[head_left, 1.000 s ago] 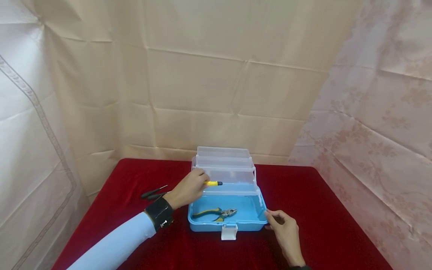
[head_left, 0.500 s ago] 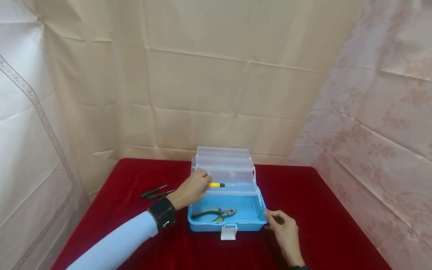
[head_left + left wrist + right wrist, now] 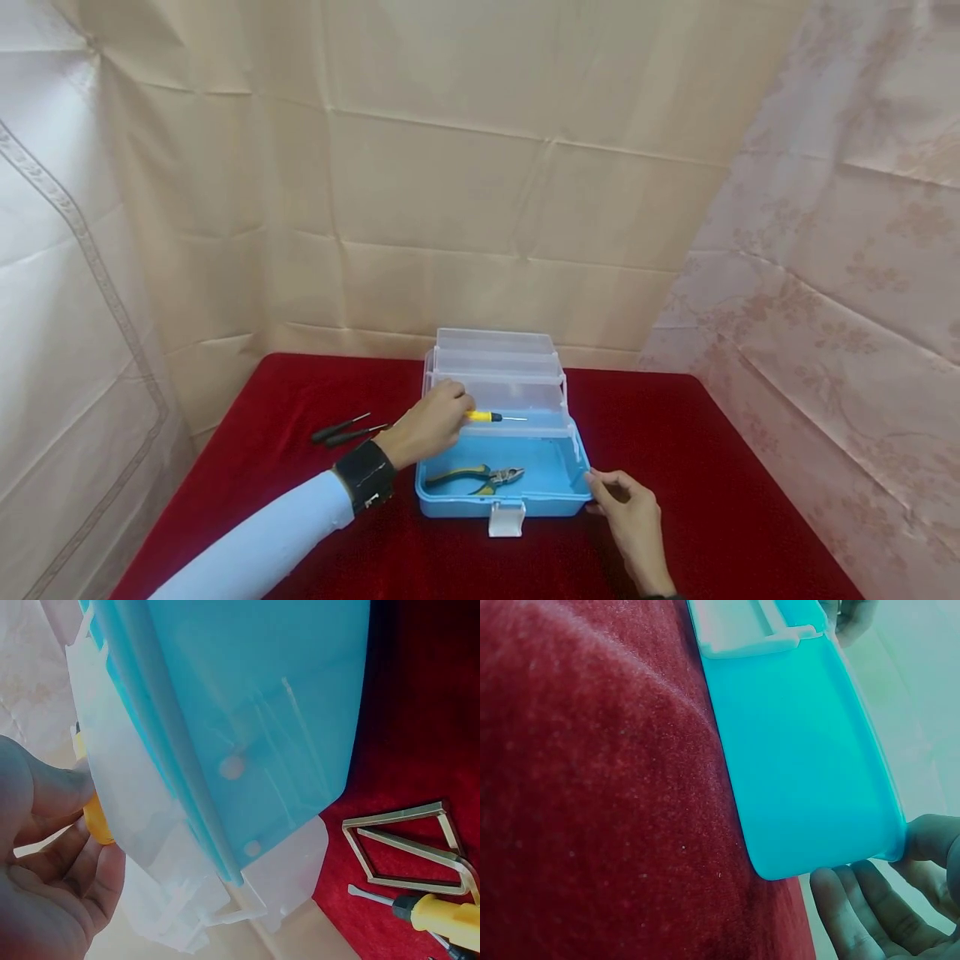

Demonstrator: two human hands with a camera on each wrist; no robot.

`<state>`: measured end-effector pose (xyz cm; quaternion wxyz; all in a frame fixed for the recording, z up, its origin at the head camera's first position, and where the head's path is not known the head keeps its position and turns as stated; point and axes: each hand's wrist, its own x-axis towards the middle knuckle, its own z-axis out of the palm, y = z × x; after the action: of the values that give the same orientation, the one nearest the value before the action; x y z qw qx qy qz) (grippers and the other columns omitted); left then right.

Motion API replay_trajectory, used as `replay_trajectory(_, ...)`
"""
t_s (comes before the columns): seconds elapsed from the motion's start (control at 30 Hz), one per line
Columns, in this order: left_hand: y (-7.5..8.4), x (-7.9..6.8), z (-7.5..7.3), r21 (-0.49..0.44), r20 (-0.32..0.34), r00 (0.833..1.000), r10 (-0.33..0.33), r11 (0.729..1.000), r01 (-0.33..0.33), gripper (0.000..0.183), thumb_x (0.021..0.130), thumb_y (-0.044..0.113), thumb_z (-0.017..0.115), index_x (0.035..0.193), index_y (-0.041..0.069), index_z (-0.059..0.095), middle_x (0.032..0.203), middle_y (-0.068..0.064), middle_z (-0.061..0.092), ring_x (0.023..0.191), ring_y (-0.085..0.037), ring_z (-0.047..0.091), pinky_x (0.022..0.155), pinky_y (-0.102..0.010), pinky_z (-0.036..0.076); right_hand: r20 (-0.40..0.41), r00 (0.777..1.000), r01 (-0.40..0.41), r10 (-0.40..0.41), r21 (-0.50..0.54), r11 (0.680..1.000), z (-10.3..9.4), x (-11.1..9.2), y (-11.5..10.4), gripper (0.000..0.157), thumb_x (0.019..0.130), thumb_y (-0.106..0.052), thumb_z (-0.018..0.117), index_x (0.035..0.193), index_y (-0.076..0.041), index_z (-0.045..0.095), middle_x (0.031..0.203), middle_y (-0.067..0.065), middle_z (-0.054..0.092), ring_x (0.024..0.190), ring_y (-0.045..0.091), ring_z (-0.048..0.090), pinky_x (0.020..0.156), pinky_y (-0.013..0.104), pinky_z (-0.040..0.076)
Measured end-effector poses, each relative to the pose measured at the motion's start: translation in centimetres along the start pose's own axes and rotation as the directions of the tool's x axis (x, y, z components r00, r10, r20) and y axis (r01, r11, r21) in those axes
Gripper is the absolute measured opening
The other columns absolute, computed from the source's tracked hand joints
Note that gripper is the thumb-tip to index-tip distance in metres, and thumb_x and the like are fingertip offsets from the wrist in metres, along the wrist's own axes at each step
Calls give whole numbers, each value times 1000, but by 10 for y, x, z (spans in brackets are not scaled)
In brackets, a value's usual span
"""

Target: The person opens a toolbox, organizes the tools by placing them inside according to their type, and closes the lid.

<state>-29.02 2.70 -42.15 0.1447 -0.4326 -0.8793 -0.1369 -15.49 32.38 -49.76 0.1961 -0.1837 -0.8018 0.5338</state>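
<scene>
In the head view I'm seeing the left hand (image 3: 429, 423) holding a yellow screwdriver (image 3: 487, 417) above the blue toolbox (image 3: 457, 506), where pliers (image 3: 493, 477) are lying. The left wrist view is showing thumb and fingers pinching its handle, perhaps keeping the shaft free. In the right wrist view, the right hand (image 3: 900, 919) is pinching the toolbox's corner, presumably steadying it.
</scene>
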Motion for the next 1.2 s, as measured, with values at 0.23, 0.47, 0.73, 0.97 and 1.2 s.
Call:
replay_trajectory(0.23,3,1,-1,-11,22,1000,-1,1000,2,25,91,18,67,115,11,70,103,-2,60,96,-13,50,80,-22,46,2,1000,9,-9,6,1000,0,0,1,31,86,-30,74,104,-4,72,106,15,69,80,21,68,68,33,55)
replay_trajectory(0.47,4,-2,0,-33,45,999,-12,999,14,23,92,16,65,114,10,72,104,-2,61,97,-14,50,81,-23,45,-2,1000,-5,5,9,1000,-1,-2,2,32,86,-30,75,103,-4,72,106,15,69,79,22,68,68,33,55)
replay_trajectory(0.73,2,0,0,-46,30,1000,1,999,0,22,94,14,63,113,12,74,97,1,62,95,-13,51,80,-24,46,-7,1000,0,0,15,1000,-2,1,-1,34,85,-32,75,104,-4,72,108,15,68,81,22,69,69,34,55)
replay_trajectory(0.97,-12,-5,-5,-113,-181,983,-21,994,0,19,90,18,69,106,11,74,95,2,64,88,-11,52,76,-24,46,-39,999,2,-1,15,1000,-8,6,1,32,86,-30,75,104,-4,72,107,15,69,82,21,69,67,32,55)
replay_trajectory(1.2,-52,-45,-16,-68,-80,969,-235,971,230,19,86,23,74,101,11,73,84,2,61,79,-14,48,68,-27,42,-34,999,-9,10,21,1000,-9,6,3,32,86,-30,74,106,-4,71,109,16,68,82,20,69,69,33,55)
